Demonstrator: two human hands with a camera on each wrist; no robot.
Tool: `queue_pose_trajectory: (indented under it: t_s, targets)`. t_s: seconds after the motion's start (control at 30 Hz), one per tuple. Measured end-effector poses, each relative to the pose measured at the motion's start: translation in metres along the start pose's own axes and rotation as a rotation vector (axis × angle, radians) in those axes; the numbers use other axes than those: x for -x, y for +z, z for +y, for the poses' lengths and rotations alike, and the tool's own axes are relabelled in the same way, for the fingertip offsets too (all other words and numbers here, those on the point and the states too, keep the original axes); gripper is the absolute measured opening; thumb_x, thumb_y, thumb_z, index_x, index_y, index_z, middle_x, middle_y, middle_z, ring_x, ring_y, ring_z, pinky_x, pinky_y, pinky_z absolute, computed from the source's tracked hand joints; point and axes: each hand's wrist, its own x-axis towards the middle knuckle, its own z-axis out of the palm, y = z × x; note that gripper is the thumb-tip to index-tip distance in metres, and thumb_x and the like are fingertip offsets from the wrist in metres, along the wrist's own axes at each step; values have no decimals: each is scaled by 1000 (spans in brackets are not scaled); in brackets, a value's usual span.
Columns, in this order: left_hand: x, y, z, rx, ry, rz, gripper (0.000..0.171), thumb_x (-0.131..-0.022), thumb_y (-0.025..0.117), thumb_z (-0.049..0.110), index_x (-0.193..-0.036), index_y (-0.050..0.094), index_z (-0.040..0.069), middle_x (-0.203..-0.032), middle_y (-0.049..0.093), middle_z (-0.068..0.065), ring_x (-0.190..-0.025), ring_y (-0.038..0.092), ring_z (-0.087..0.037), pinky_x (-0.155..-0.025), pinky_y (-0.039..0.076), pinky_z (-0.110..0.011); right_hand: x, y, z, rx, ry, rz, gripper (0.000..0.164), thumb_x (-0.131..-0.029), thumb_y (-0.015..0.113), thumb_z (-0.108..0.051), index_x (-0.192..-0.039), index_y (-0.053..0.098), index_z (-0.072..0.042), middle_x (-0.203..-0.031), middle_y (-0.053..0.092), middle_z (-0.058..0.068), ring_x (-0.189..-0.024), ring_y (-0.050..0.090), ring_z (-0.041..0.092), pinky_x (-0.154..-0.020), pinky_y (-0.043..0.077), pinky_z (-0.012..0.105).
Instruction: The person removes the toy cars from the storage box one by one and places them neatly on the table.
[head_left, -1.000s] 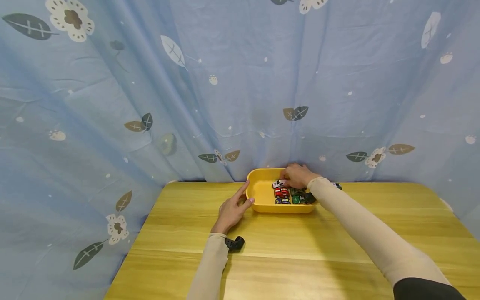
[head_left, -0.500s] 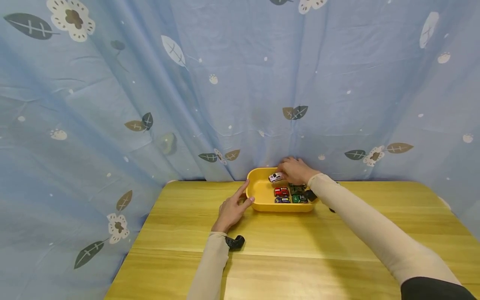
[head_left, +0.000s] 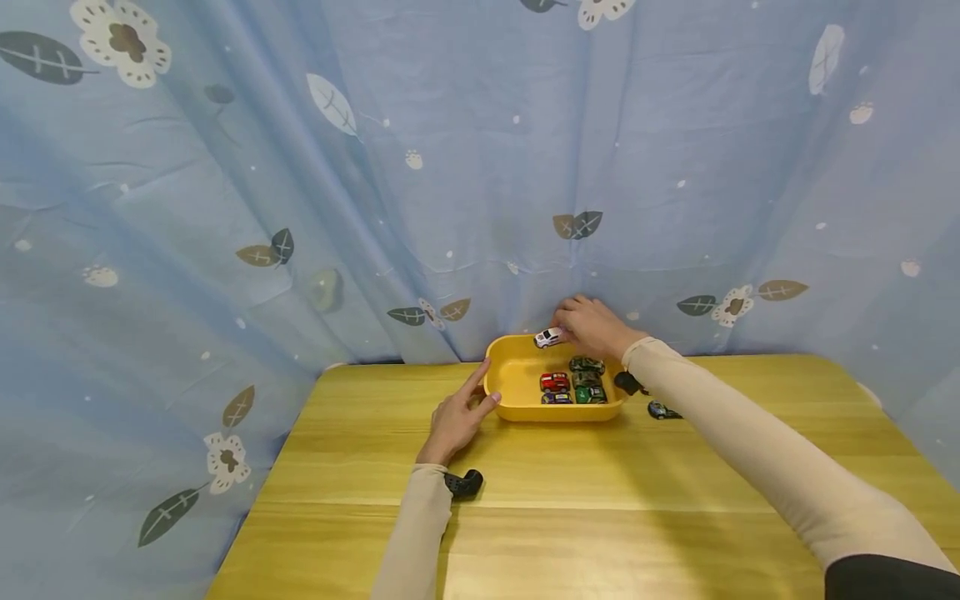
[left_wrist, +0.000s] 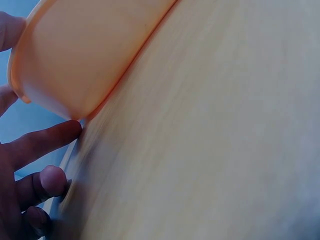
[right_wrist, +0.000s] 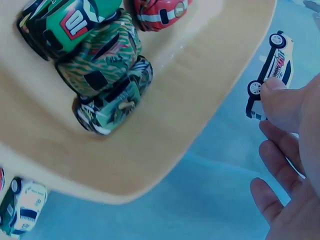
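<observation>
A yellow plastic tub (head_left: pixel 558 413) stands at the table's far edge. My left hand (head_left: pixel 452 427) touches its left end, thumb and index finger extended along the rim; in the left wrist view another finger (left_wrist: pixel 47 141) meets the tub's base. Above the back rim, my right hand (head_left: pixel 594 327) pinches a white toy car (right_wrist: pixel 272 70) between thumb and fingers. Inside the tub, toward its right side, sit a red toy car (head_left: pixel 555 382), a purple-blue one (head_left: pixel 557 399), a green one (head_left: pixel 591 395) and two camouflage ones (right_wrist: pixel 102 57).
A dark blue toy car (head_left: pixel 663 410) lies on the wooden table (head_left: pixel 570 533) right of the tub. In the right wrist view a white-and-green toy car (right_wrist: pixel 30 205) sits outside the tub. A patterned blue curtain (head_left: pixel 480 167) hangs behind the table.
My right hand has lifted the white toy car from the tub floor, up and back to above the rear rim. A camouflage car now shows where the hand was. My left hand stays put.
</observation>
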Motion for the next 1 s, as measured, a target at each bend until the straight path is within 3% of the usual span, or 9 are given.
queue_pose_trajectory:
  t_s: [0.37, 1.0]
  targets:
    - [-1, 0, 1, 17, -9, 1, 67, -104, 60, 58, -164, 33, 50, -136, 74, -4, -128, 66, -39, -108, 41, -64, 8, -22, 6, 37, 26, -34, 19, -103, 71, -18, -119, 77, -11, -125, 76, 10, -116, 61, 36, -102, 48, 56]
    - [-1, 1, 1, 28, -16, -3, 66, -104, 61, 56, -164, 33, 51, -136, 74, -6, -129, 65, -40, -109, 40, -66, 48, -48, 30, 42, 55, -27, 16, -102, 68, -8, -115, 77, -8, -116, 77, 12, -107, 62, 38, -95, 50, 56]
